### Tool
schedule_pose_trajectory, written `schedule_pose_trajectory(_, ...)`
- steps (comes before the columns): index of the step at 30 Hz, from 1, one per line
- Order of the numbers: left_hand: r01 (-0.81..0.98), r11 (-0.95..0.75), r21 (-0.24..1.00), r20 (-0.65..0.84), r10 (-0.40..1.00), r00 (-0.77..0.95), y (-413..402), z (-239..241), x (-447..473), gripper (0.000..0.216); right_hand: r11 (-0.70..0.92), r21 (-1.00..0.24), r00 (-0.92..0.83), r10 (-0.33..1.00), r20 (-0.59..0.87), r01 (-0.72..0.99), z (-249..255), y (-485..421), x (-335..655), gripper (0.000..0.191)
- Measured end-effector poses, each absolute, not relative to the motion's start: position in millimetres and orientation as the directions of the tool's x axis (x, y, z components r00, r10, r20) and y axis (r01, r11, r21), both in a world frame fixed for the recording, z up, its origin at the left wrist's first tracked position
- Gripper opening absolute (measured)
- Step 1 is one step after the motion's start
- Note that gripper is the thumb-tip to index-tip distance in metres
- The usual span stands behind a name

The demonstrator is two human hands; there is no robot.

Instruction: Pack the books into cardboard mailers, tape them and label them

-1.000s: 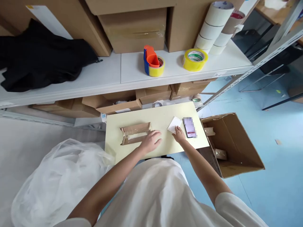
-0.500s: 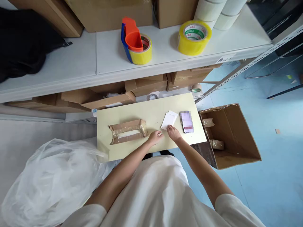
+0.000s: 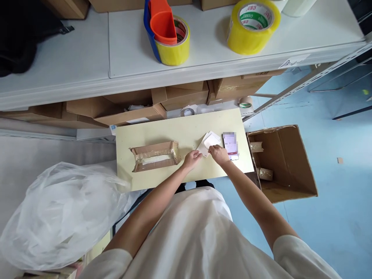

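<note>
My right hand (image 3: 219, 154) pinches white cards (image 3: 211, 139) at one o'clock; whether the left hand (image 3: 191, 159) grips, I cannot tell. A cardboard case (image 3: 154, 149) lies open at ten; parcels (image 3: 265, 174) at three look finished.

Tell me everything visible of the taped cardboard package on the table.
The cardboard package is brown, long and narrow, with shiny tape, plainest at its right end, and a pale strip along its middle. Its left end looks ragged. It lies on the left of the cream table, right end slightly higher in view. Neither the left hand nor right hand touches it.
</note>
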State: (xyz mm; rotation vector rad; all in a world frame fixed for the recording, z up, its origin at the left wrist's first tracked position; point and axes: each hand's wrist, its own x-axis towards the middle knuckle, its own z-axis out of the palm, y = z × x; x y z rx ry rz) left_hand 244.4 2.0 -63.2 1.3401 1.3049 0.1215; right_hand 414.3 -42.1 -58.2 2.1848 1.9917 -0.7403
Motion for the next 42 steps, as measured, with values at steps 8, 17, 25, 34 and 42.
schedule_pose_trajectory(8, 0.665, -0.095, 0.741, -0.311, 0.829, 0.465, 47, -34, 272, 0.03, 0.198, -0.148, -0.211, 0.974, -0.078, 0.969, -53, -58, 404, 0.031)
schedule_pose_trajectory(17, 0.603, 0.167, 0.78, -0.467, 0.797, 0.384, 62, -30, 277, 0.012, 0.208, -0.278, -0.146, 0.963, 0.227, 0.938, -69, -66, 398, 0.024)
schedule_pose_trajectory(25, 0.103, 0.484, 0.869, -0.482, 0.779, 0.401, 72, -10, 261, 0.026, 0.021, -0.755, 0.186, 0.964, 0.189, 0.656, -27, -50, 413, 0.069)
schedule_pose_trajectory(34, 0.528, -0.501, 0.686, 0.286, 0.853, 0.437, 82, 53, 247, 0.058, 0.003, -0.841, 0.153, 0.983, 0.102, 0.541, -21, -24, 399, 0.036)
schedule_pose_trajectory(42, 0.273, -0.93, 0.246, -0.081, 0.261, 0.962, 96, 77, 262, 0.022, 0.041, -0.831, 0.127, 0.983, 0.134, 0.554, -20, -24, 394, 0.035)
